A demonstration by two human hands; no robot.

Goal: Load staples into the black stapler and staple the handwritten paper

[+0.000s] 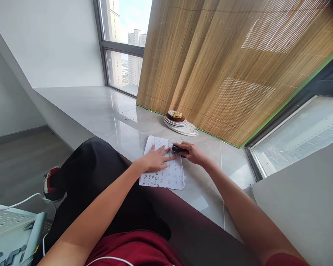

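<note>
- Paper sheets [163,170] lie flat on the pale stone window ledge [100,107], in front of the person's knees, with the far right corner under a small black stapler [180,149].
- The stapler sits at the top right corner of the sheets; its dark body shows between the thumb and the fingers of the right hand [192,153].
- The right hand is closed around the stapler and grips it from the right side, with the knuckles up.
- The left hand [154,161] lies flat on the sheets with the fingers spread and straight; it holds nothing and only presses the paper down, and its fingertips come just beside the stapler.
- To do this step well, I judge that the sheets should stay squared under the flat palm, and that the stapler should bite fully over the corner and be pressed straight down, so the pages do not slip.
- The sheets carry rows of small handwriting or print, but it is too small to read; no brand shows on the stapler.
- Behind the sheets, near the foot of the bamboo blind [238,66], stands a stack of white plates [180,125] with a small dish on top, well apart from the hands.
</note>
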